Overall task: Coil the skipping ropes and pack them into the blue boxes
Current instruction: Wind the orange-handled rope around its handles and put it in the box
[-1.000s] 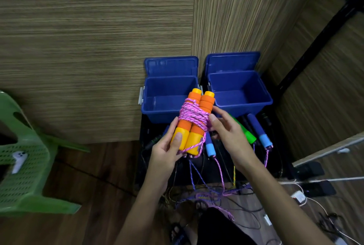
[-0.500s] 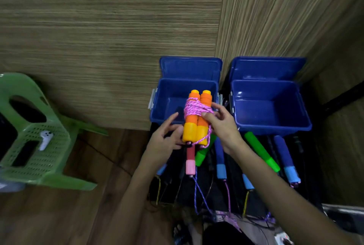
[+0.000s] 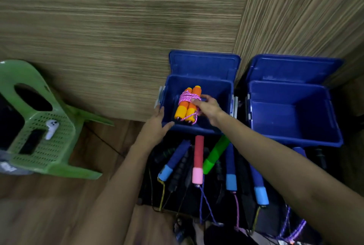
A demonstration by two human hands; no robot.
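Two open blue boxes stand side by side against a wooden wall, lids tipped back. My right hand (image 3: pixel 207 105) holds the coiled orange-handled skipping rope (image 3: pixel 187 105), its pink cord wound round both handles, inside the left blue box (image 3: pixel 220 89). My left hand (image 3: pixel 157 124) rests on that box's front left corner, thumb over the rim. The right blue box (image 3: pixel 295 95) holds nothing. Below the boxes several loose ropes lie on a dark surface: a red and pink handle (image 3: pixel 198 158), a green handle (image 3: pixel 215 154), and blue handles (image 3: pixel 174 160).
A green plastic chair (image 3: pixel 45 122) stands at the left with a white controller (image 3: pixel 51 128) on its seat. Wooden panels rise behind the boxes. Tangled cords (image 3: pixel 208 213) trail from the loose handles toward my feet on the wooden floor.
My right hand carried the coiled orange rope forward and down into the left box. My left hand let go of the bundle and moved to the box's front left corner.
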